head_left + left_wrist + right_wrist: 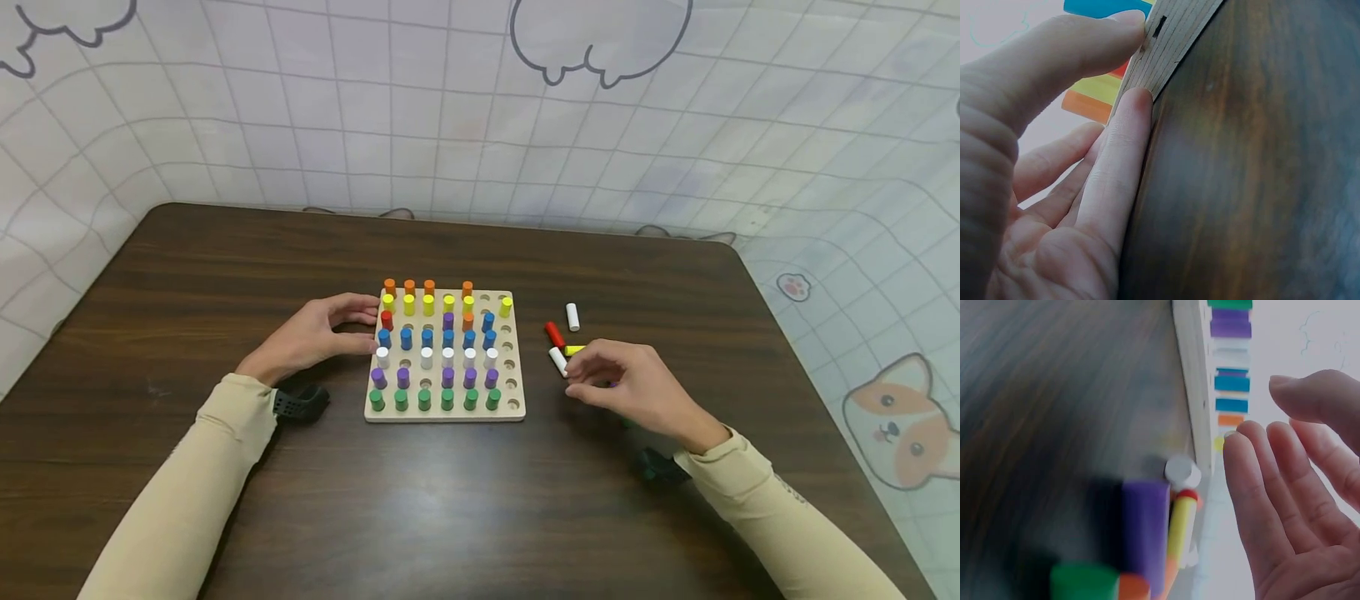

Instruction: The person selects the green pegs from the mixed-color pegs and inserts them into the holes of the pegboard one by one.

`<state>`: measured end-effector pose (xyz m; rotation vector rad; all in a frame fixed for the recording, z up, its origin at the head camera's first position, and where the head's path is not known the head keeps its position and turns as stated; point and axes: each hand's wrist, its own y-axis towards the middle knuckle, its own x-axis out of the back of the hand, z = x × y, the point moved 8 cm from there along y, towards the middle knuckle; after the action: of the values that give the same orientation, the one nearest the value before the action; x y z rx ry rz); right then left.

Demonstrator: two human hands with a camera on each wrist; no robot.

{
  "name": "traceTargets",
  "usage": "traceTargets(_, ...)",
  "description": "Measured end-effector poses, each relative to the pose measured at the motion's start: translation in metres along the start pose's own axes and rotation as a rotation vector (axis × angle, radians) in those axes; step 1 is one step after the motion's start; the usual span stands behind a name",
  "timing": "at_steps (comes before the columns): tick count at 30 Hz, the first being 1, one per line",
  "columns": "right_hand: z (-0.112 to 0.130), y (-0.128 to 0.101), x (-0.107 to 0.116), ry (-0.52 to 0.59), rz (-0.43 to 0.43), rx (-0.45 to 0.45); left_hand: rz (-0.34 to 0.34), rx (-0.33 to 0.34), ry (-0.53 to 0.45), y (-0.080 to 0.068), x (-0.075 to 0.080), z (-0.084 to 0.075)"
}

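Observation:
A pale wooden pegboard [450, 417] lies on the table, with rows of orange, yellow, blue, white, purple and green pegs standing in it. My left hand [324, 336] rests at its left side, thumb and fingertips against the board's edge [1175, 37]. To the right of the board, my right hand [630, 385] hovers low over loose pegs, fingers gently bent, with nothing between thumb and fingertips. Near it lie a red peg [554, 335], a white peg [558, 362] and a yellow peg [574, 350]. The right wrist view shows a purple peg [1146, 531] and a green peg [1085, 582] below the hand.
Another white peg [573, 317] lies farther back. Several holes in the board's right column [513, 404] hold no pegs. A dark wooden table [420, 517] carries everything, and a grid-patterned sheet [450, 108] hangs behind it.

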<state>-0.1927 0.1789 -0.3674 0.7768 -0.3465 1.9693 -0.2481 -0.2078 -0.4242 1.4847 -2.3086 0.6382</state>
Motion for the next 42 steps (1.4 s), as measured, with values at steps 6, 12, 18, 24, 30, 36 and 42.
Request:
traceTargets(6, -0.011, -0.007, 0.011, -0.061, 0.019, -0.011, 0.002, 0.001, 0.005, 0.0, 0.0, 0.0)
traceTargets(12, -0.021, -0.016, 0.02, -0.087, 0.053, -0.018, 0.001, 0.006, 0.002, 0.0, 0.0, 0.0)
traceTargets(18, -0.029, -0.024, 0.029, -0.108, 0.067, -0.041, 0.002, 0.006, 0.011, -0.002, 0.001, -0.001)
traceTargets(24, -0.036, -0.034, 0.038, -0.15, 0.058, -0.085, 0.001, 0.006, 0.023, -0.001, 0.001, -0.001)
traceTargets(30, -0.04, -0.042, 0.041, -0.163, 0.068, -0.085, 0.004, 0.01, 0.02, 0.0, 0.0, 0.0)
traceTargets(36, -0.041, -0.046, 0.038, -0.229, 0.078, -0.049, 0.006, 0.005, 0.011, -0.002, 0.001, -0.003)
traceTargets(42, -0.042, -0.05, 0.035, -0.27, 0.098, -0.04, 0.011, 0.005, -0.002, -0.003, 0.001, -0.005)
